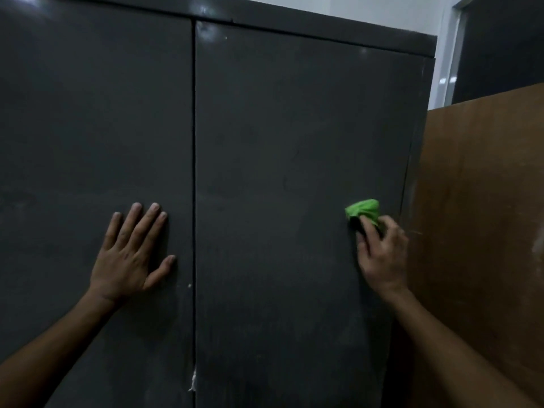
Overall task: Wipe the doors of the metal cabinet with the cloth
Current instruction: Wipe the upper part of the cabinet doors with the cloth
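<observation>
Cloth (363,209) gripped by right hand (382,254), apparently pressed against right door (294,142).

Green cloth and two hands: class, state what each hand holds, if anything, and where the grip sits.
The right hand pinches the bunched green cloth at its lower end. The left hand holds nothing, lying flat on the left door.

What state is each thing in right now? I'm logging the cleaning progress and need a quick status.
Left door: closed, left hand pressed on it.
Right door: closed, cloth against it near its right edge.
Green cloth: bunched up, gripped.
Left hand: flat, fingers straight and spread.
Right hand: fingers curled on the cloth.
</observation>
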A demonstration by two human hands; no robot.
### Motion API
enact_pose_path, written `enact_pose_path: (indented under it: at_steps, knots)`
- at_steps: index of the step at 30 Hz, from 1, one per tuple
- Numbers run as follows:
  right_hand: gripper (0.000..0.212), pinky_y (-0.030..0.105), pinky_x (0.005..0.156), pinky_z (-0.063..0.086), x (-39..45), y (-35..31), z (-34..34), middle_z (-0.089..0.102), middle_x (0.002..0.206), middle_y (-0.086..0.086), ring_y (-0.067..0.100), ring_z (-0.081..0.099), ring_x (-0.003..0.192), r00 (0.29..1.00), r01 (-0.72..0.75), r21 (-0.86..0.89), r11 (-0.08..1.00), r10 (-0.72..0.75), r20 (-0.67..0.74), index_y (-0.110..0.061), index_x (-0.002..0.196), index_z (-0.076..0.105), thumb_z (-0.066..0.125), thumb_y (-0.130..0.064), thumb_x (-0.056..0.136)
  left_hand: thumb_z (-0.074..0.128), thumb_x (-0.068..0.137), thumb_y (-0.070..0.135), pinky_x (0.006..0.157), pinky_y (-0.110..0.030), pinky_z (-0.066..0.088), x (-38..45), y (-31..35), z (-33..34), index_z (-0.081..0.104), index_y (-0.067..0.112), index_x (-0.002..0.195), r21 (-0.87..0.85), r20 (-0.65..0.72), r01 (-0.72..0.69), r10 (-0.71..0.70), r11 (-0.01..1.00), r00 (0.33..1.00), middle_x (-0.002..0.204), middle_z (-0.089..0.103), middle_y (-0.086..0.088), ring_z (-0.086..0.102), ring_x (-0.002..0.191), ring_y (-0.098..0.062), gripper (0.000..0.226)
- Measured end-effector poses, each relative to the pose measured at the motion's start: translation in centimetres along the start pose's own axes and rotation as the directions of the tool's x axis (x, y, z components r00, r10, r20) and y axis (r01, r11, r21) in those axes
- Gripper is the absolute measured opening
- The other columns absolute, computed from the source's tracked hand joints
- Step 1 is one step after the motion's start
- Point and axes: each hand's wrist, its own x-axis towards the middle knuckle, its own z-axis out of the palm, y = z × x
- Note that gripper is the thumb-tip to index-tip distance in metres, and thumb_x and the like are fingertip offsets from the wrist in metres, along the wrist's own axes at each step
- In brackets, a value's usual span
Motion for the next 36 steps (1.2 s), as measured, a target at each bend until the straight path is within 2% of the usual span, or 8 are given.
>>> enact_pose_path:
  at_steps: [5, 10, 17, 22, 25, 29, 33, 36]
  knots:
    - [0.046, 0.042, 0.089, 0.043, 6.2, 0.7, -0.3, 0.043, 0.119, 0.027, 0.038, 0.05, 0.099, 0.777, -0.576, 0.308, 0.757, 0.624, -0.081, -0.008, 0.14, 0.049, 0.042, -0.03, 0.1, 0.041, 0.09, 0.056, 0.125, -0.054, 0.009, 0.1, 0.1, 0.1, 0.027, 0.002, 0.156, 0.001, 0.008, 0.007, -0.007, 1.0, 1.0, 0.165, 0.022, -0.016, 0.014, 0.154, -0.036, 0.087]
    - [0.046, 0.035, 0.088, 0.039, 5.4, -0.2, -0.3, 0.045, 0.12, 0.023, 0.031, 0.047, 0.099, 0.825, -0.52, 0.261, 0.813, 0.558, -0.092, -0.009, 0.142, 0.048, 0.042, -0.033, 0.103, 0.041, 0.089, 0.056, 0.125, -0.053, 0.008, 0.0, 0.1, 0.0, 0.027, 0.001, 0.156, -0.009, 0.001, 0.007, -0.007, 1.0, 1.0, 0.166, 0.018, -0.014, 0.014, 0.155, -0.035, 0.087]
    - [0.045, 0.038, 0.085, 0.032, 1.1, -0.4, -0.1, 0.047, 0.117, 0.025, 0.038, 0.052, 0.096, 0.758, -0.635, 0.188, 0.75, 0.651, -0.038, -0.008, 0.14, 0.047, 0.045, -0.029, 0.1, 0.042, 0.09, 0.054, 0.125, -0.053, 0.009, 0.1, 0.4, -0.2, 0.029, 0.001, 0.155, -0.014, -0.017, 0.012, -0.012, 1.0, 1.0, 0.163, 0.027, -0.018, 0.016, 0.154, -0.035, 0.085]
    - [0.047, 0.035, 0.086, 0.039, 9.8, -2.7, -0.1, 0.047, 0.115, 0.017, 0.025, 0.047, 0.096, 0.925, -0.353, 0.187, 0.917, 0.372, -0.076, -0.017, 0.144, 0.047, 0.044, -0.037, 0.101, 0.042, 0.09, 0.054, 0.125, -0.053, 0.009, 0.1, 0.5, 0.0, 0.03, 0.001, 0.155, -0.016, -0.045, 0.013, -0.013, 1.0, 0.999, 0.164, 0.025, -0.017, 0.015, 0.154, -0.034, 0.084]
    - [0.045, 0.039, 0.081, 0.037, 6.7, -6.1, 0.3, 0.047, 0.113, 0.015, 0.029, 0.049, 0.094, 0.999, -0.01, 0.169, 0.985, 0.017, -0.041, -0.022, 0.141, 0.049, 0.05, -0.033, 0.098, 0.043, 0.09, 0.054, 0.125, -0.054, 0.01, 0.1, 0.4, -0.1, 0.03, 0.0, 0.155, -0.007, -0.038, 0.005, -0.005, 1.0, 0.999, 0.164, 0.025, -0.017, 0.016, 0.154, -0.036, 0.085]
    - [0.047, 0.04, 0.073, 0.037, -0.2, -3.7, 0.4, 0.044, 0.119, 0.013, 0.034, 0.055, 0.087, 0.894, 0.44, 0.124, 0.89, -0.447, 0.033, -0.025, 0.133, 0.049, 0.056, -0.027, 0.087, 0.043, 0.09, 0.054, 0.125, -0.054, 0.01, 0.1, 0.3, -0.1, 0.028, 0.004, 0.156, -0.006, -0.024, 0.013, -0.013, 1.0, 1.0, 0.165, 0.023, -0.016, 0.016, 0.154, -0.036, 0.084]
    - [0.041, 0.034, 0.079, 0.028, 5.2, -2.3, 0.2, 0.044, 0.117, 0.016, 0.033, 0.048, 0.097, 0.999, 0.017, 0.092, 0.996, -0.014, -0.03, -0.02, 0.13, 0.05, 0.048, -0.032, 0.091, 0.042, 0.091, 0.055, 0.125, -0.053, 0.009, 0.1, 0.3, 0.0, 0.025, 0.006, 0.157, 0.008, -0.028, 0.015, -0.015, 1.0, 0.999, 0.165, 0.022, -0.016, 0.014, 0.154, -0.034, 0.084]
    - [0.038, 0.026, 0.081, 0.023, 10.0, -6.8, 0.2, 0.048, 0.118, 0.017, 0.029, 0.042, 0.101, 0.957, -0.238, 0.221, 0.946, 0.267, -0.112, -0.021, 0.131, 0.056, 0.048, -0.034, 0.096, 0.042, 0.091, 0.055, 0.125, -0.053, 0.009, 0.1, 0.3, 0.2, 0.025, 0.007, 0.158, 0.013, -0.043, 0.005, -0.004, 1.0, 0.999, 0.166, 0.021, -0.014, 0.015, 0.154, -0.035, 0.084]
